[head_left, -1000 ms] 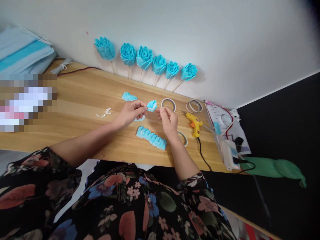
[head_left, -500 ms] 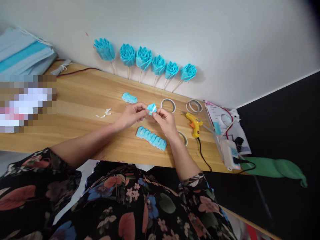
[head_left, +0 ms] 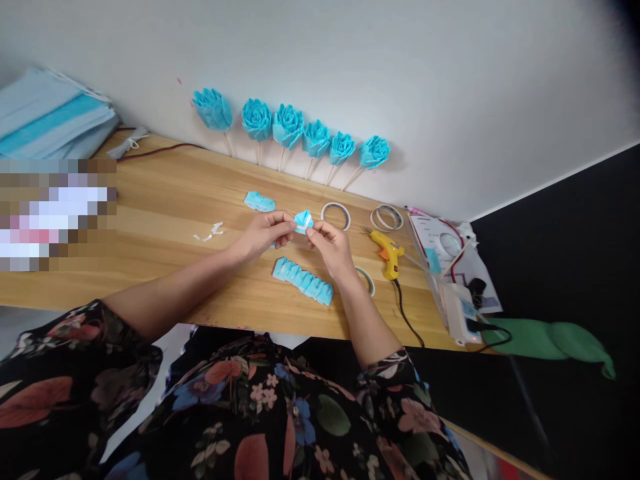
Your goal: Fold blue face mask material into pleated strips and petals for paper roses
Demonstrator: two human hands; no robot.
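left hand (head_left: 266, 233) and right hand (head_left: 331, 248) pinch a fold (head_left: 303, 221) — strip (head_left: 303, 281) nearer, flowers (head_left: 288, 127) behind, forearm (head_left: 368, 323) partly hiding a tape (head_left: 371, 280).

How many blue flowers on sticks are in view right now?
6, in a row along the wall. From left: first flower, second flower, third flower, fourth flower, fifth flower, sixth flower. None appears hidden.

No readable text or labels.

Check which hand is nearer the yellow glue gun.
Right. The right hand is left of the yellow glue gun in the picture, apart from it; the left hand is farther off on that same side.
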